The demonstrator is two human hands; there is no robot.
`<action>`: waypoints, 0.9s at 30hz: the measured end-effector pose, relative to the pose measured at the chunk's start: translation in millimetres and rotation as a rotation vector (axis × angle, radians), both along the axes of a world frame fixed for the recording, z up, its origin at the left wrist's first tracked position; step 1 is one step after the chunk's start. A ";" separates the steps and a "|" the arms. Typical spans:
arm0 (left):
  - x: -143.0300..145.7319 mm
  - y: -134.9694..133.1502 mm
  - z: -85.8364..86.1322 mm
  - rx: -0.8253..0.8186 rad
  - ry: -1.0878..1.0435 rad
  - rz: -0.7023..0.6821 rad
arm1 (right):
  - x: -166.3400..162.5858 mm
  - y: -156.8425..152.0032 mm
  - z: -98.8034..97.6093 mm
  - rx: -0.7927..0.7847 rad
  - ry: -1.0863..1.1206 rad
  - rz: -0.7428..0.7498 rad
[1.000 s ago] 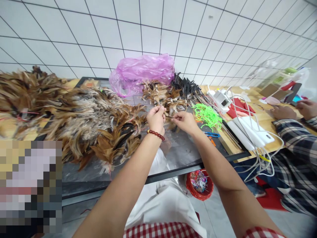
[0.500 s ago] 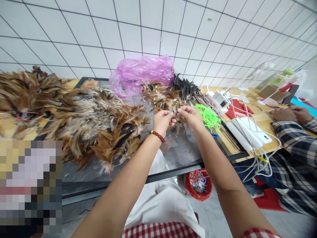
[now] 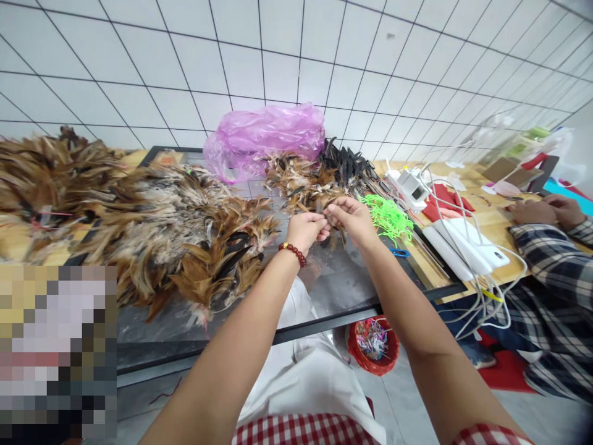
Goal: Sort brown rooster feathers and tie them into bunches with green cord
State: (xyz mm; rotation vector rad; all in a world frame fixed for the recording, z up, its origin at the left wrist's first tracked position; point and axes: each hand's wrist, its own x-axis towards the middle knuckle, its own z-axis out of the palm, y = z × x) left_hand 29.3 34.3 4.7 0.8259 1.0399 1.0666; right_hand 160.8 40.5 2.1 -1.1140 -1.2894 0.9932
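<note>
My left hand (image 3: 306, 231), with a dark red bead bracelet (image 3: 293, 252) at the wrist, is closed in a pinch, its fingertips meeting those of my right hand (image 3: 349, 217). Brown feather tips (image 3: 341, 237) show just under the right fingers, which are pinched together. Whatever sits between the left fingertips is too small to make out. Behind both hands lies a pile of short brown feathers (image 3: 296, 179), with black feathers (image 3: 345, 164) beside it. Bright green cord (image 3: 389, 217) lies in a tangle just right of my right hand.
Large brown feather heaps (image 3: 157, 216) cover the left side. A pink plastic bag (image 3: 269, 136) rests by the tiled wall. White cables (image 3: 482, 296), a power strip (image 3: 410, 185) and a co-worker's hands (image 3: 546, 211) are to the right. A red bin (image 3: 373, 346) stands below the table edge.
My fingertips have come closer together, and the right fingers have shifted slightly left. The dark feather tip that stuck up above them no longer shows.
</note>
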 end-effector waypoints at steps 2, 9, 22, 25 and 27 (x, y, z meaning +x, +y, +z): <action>-2.8 3.1 2.0 0.013 -0.054 0.093 | 1.7 4.3 -4.1 0.046 -0.050 -0.085; -16.1 12.8 9.8 0.039 -0.267 0.360 | -9.0 18.2 -16.0 0.032 -0.708 -0.301; -13.6 9.7 6.4 -0.024 -0.219 0.284 | 0.0 22.8 -14.6 0.061 -0.109 -0.234; -14.7 6.8 8.5 -0.035 -0.184 0.189 | -3.4 17.2 -9.1 0.131 -0.039 -0.178; -14.3 5.2 9.2 -0.052 -0.169 0.133 | -6.8 14.9 -9.0 0.165 -0.029 -0.139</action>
